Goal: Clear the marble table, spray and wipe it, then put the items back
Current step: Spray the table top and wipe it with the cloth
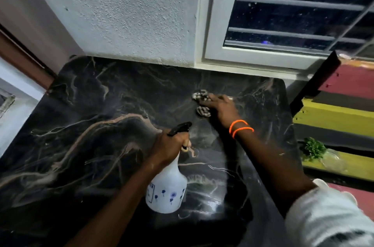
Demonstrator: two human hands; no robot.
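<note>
The black marble table [97, 125] with pale veins fills the middle of the view, and nothing stands on it. My left hand [170, 145] grips the neck of a white spray bottle [167, 188] with a black trigger head, held above the table's near part, nozzle pointing to the far right. My right hand [220, 109] presses a crumpled black-and-white patterned cloth [201, 103] flat on the table's far right area. Orange bands circle that wrist.
A rough white wall [131, 14] backs the table, with a barred window [293, 14] at the right. Right of the table lie red, yellow and black striped steps [334, 117] with a green leafy bunch [312, 148] on them. A brown door frame [24, 54] stands at the left.
</note>
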